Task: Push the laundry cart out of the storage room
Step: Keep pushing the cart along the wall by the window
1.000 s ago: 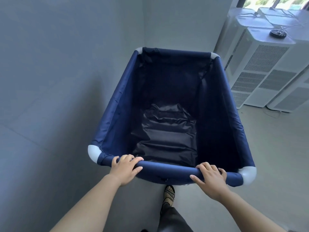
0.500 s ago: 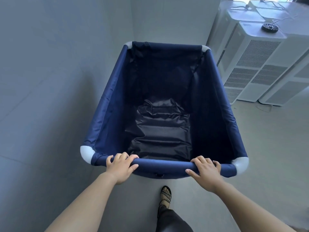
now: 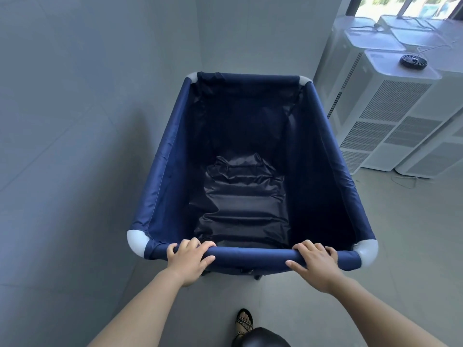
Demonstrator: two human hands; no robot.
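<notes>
The laundry cart (image 3: 165,176) is a deep navy fabric bin with white plastic corners, standing right in front of me on a grey tiled floor. It holds nothing; only its creased dark lining shows at the bottom. My left hand (image 3: 190,261) grips the near rim bar toward the left corner. My right hand (image 3: 314,262) grips the same bar toward the right corner. Both arms reach forward, and a dark wheel shows under the near edge.
A grey wall (image 3: 75,121) runs close along the cart's left side and meets another wall beyond the far rim. Several white vented appliance units (image 3: 390,116) stand at the right, one with a small round fan on top. My sandalled foot (image 3: 244,321) is behind the cart.
The cart and my hands have shifted slightly in view, and the white units now appear further right and lower. My grip on the rim bar is unchanged.
</notes>
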